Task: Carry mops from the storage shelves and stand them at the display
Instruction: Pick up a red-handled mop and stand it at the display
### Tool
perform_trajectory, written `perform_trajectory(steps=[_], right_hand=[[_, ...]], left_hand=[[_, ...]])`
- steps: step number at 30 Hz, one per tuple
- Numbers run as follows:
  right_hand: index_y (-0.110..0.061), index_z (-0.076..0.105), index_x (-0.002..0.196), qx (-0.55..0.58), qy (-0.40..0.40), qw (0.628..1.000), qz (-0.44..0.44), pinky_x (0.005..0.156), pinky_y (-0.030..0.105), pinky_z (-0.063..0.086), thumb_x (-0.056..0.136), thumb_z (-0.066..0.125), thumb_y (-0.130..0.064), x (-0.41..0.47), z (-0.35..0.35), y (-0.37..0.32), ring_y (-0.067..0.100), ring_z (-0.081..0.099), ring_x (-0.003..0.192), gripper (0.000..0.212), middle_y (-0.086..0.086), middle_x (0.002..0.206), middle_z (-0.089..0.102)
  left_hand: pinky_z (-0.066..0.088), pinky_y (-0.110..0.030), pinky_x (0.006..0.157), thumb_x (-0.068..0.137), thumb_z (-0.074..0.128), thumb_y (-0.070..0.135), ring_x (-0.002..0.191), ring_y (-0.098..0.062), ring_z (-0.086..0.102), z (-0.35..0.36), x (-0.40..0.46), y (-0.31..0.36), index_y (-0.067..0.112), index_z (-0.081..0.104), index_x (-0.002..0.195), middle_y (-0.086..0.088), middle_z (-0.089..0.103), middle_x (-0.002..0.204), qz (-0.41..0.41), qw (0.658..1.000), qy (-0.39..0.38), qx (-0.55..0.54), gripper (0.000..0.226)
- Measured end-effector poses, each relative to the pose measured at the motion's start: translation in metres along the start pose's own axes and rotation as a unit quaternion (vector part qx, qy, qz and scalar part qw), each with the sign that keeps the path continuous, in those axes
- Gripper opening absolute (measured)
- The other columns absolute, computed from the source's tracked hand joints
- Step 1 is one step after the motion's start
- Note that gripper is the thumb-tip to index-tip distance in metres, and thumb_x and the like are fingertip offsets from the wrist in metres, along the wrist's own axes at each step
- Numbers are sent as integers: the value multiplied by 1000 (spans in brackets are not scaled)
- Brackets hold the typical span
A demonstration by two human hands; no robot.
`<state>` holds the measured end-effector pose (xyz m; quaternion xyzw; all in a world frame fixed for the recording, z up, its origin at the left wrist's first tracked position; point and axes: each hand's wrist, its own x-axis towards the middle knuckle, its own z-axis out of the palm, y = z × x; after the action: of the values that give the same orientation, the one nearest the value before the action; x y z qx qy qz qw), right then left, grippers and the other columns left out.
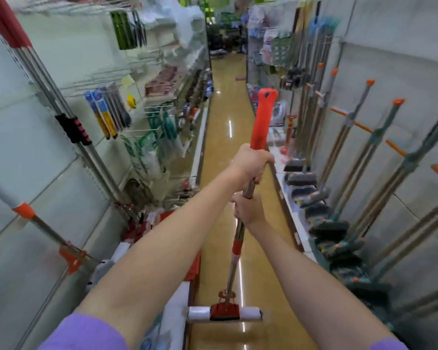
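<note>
Head view: both hands wrapped tight on one mop (238, 236), held upright mid-aisle. Left hand (252, 165) grips just under the red handle, right hand (247, 209) lower on the metal pole. White sponge head hangs near the floor (220, 147). Brooms (321, 198) line the right shelf.

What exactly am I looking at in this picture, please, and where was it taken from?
The picture comes from a wide-angle camera worn on a person's head, looking forward and down a shop aisle. No machine is involved: the two bare arms are the person's own. The left hand grips the mop just below its red handle grip; the right hand holds the metal shaft lower down. The white sponge head hangs near the glossy floor. Brooms stand along the right shelving; hanging goods line the left.
</note>
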<state>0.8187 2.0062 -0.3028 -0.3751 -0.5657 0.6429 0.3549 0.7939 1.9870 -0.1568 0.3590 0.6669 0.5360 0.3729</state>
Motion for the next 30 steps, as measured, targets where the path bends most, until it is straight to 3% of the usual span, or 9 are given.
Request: perform_trajectory(steps=[6,11,16,22,26,30], right_hand=[[-8,47,66,26,-71,997,-24,45,32,23,67,59,-5,49,2,-15,20,25,47,13,12,62,32],[-19,36,52,31,-112,993,-13,47,35,19,77,61,-1,88,15,-15,18,24,45,39,5,52,29],[-24,34,46,13,-147,989,3,48,35,17,78,54,8,147,30,-13,18,22,45,49,1,49,28],[-22,32,50,-28,-194,980,37,48,32,17,76,56,5,221,65,-6,18,21,44,45,0,49,26],[-19,38,48,-64,-246,966,36,46,30,23,78,55,4,271,93,-8,18,23,42,42,4,45,30],[-18,36,53,-80,-282,955,45,45,28,24,82,55,5,308,123,-11,18,23,42,42,1,45,32]], left_hand=[[33,-33,50,89,56,1,38,-17,30,-6,41,18,14,40,65,0,32,42,-6,999,35,-5,32],[40,-33,50,91,58,5,38,-15,36,-24,77,17,12,43,67,3,36,40,-14,998,54,-5,29],[40,-32,50,91,58,6,37,-16,36,-42,135,13,12,42,70,1,35,40,-14,996,87,-1,27],[34,-31,48,89,59,3,38,-18,31,-77,211,-1,15,40,61,-2,32,43,-26,992,124,-21,35],[33,-28,43,89,60,3,35,-16,31,-110,257,-3,13,40,71,-2,34,44,-32,985,166,-48,29],[31,-31,45,88,60,1,35,-19,29,-141,289,-4,13,35,68,-4,30,44,-39,975,205,-73,34]])
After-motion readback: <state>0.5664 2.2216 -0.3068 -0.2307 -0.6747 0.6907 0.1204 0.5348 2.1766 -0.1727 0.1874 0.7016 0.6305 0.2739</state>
